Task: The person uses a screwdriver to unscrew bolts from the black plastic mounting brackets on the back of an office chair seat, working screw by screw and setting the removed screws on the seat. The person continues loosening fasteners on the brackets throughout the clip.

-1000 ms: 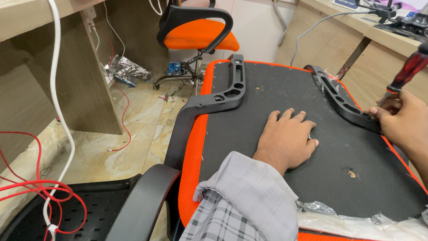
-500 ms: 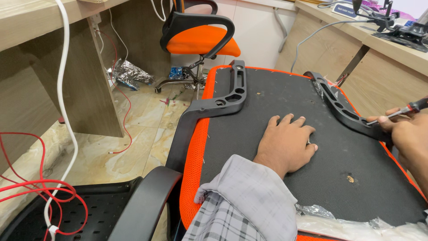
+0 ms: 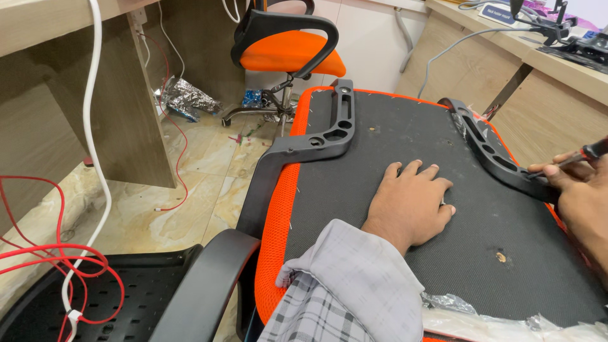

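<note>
Since a second ago the screwdriver [image 3: 573,159] has dropped from a steep, handle-up tilt to lie almost level, its tip now at the right armrest bracket [image 3: 500,155]; the right hand [image 3: 579,196] has come down with it, while the left hand [image 3: 411,202] has stayed where it was.

That left hand lies flat, fingers spread, pressed palm-down on the upturned chair seat [image 3: 392,145]. The right hand is curled tight around the screwdriver's dark handle, of which only a short length shows at the frame's right edge.

The seat's underside is a dusty black fabric panel with an orange mesh border. It carries a small torn hole near the right hand's wrist and a few pale specks. A second black bracket, the left armrest bracket [image 3: 329,130], runs along the seat's left border, with cut-outs through it. The right bracket sits along the seat's opposite border, touching the screwdriver tip.

Between the two brackets the panel is bare apart from the left hand. At the seat's near edge lies crumpled clear plastic wrap [image 3: 506,320].

Left of the seat, a marbled floor [image 3: 190,183] shows, with red wires [image 3: 57,253] and a white cable [image 3: 95,158] hanging beside a wooden bench [image 3: 76,114]. Beyond the seat stands an orange office chair [image 3: 288,54], foil scraps [image 3: 183,98] on the floor beside it. Another wooden bench [image 3: 506,63] runs to the right of the seat.
</note>
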